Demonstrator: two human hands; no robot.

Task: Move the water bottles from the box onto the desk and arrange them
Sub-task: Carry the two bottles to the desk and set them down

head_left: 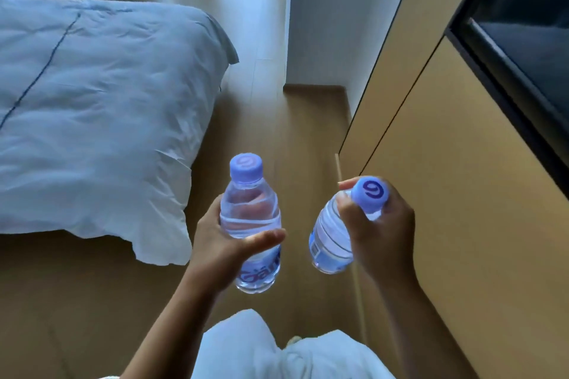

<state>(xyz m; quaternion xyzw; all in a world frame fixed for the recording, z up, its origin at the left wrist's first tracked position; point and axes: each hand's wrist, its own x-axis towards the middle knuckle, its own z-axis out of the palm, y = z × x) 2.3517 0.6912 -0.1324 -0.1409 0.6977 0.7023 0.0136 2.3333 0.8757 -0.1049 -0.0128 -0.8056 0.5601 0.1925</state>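
Observation:
I hold two clear water bottles with purple caps above the wooden floor. My left hand [226,248] wraps around the middle of one bottle [251,212], which stands roughly upright with its cap toward the far side. My right hand [380,228] grips the second bottle [329,240] near its neck and cap; this bottle tilts, its base pointing down and to the left. The two bottles are apart, not touching. Neither the box nor the desk is in view.
A bed with a rumpled white duvet [98,108] fills the left side. A tan wooden cabinet [455,194] runs along the right, with a dark screen [532,40] above it. Wooden floor [277,132] stretches ahead between them. My light trousers show at the bottom.

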